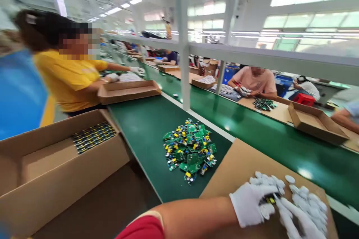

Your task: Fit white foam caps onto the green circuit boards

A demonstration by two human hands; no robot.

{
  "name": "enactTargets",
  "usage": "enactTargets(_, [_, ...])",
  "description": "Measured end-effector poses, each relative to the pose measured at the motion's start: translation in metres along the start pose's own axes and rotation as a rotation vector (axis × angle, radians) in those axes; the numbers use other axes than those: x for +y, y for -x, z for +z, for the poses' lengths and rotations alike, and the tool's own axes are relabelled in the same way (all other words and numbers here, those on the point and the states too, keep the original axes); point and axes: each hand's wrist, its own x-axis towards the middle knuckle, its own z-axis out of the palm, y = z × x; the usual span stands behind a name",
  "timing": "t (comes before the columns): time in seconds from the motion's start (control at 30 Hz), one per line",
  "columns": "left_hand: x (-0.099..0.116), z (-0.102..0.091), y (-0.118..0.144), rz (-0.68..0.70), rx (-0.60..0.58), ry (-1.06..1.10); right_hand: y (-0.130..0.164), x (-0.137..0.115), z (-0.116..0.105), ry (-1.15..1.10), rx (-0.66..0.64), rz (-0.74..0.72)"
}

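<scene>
Where the long green belt slants from eleven o'clock down to four, a green worktop runs along its near side. Between nine and ten o'clock a co-worker in a yellow shirt reaches white-gloved hands over the surface. At eight o'clock sits a big cardboard box, with tight rows of boards at its far end. Between four and five o'clock a cardboard sheet lies flat. Near six o'clock, left of the sheet, is a loose heap of green circuit boards with yellow parts.

Both of the wearer's hands are white-gloved and over the sheet. At five o'clock the left hand pinches a small board at its fingertips. At four o'clock the right hand brings its fingers up to that same board; I cannot tell whether they grip it. White round pieces lie in two clumps: one just beyond the left hand, the other beside the right. One white disc shows below the left fingers.
</scene>
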Motion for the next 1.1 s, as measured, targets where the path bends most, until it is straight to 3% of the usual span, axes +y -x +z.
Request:
enactTargets(0.1, [-0.001, 0.005, -0.001, -0.207, 0.005, 0.271, 0.009, -0.018, -0.011, 0.039, -0.089, 0.109])
enactTargets(0.17, [-0.003, 0.006, -0.003, -0.354, -0.022, 0.461, 0.011, -0.029, -0.013, -0.091, -0.182, 0.168])
enactTargets(0.23, [-0.005, 0.007, -0.004, -0.444, -0.05, 0.571, 0.01, -0.037, -0.013, -0.159, -0.16, 0.23])
enactTargets(0.33, [-0.005, 0.007, -0.002, -0.462, -0.039, 0.537, 0.008, -0.041, -0.01, -0.191, -0.085, 0.269])
enactTargets(0.53, [0.007, 0.009, 0.001, -0.435, 0.008, 0.464, 0.015, -0.04, -0.001, -0.041, -0.007, 0.139])
enactTargets(0.67, [0.006, 0.011, 0.0, -0.482, -0.011, 0.633, 0.015, -0.043, 0.0, 0.074, -0.013, 0.115])
enactTargets(0.8, [0.001, 0.01, -0.002, -0.567, -0.047, 0.828, 0.01, -0.044, -0.003, -0.006, -0.045, 0.138])
enactTargets(0.97, [0.003, 0.007, -0.003, -0.674, -0.064, 0.912, 0.01, -0.041, 0.001, 0.055, 0.061, 0.072])
enactTargets(1.1, [0.006, 0.013, -0.003, -0.637, 0.005, 0.878, 0.01, -0.047, 0.006, 0.134, 0.097, -0.006])
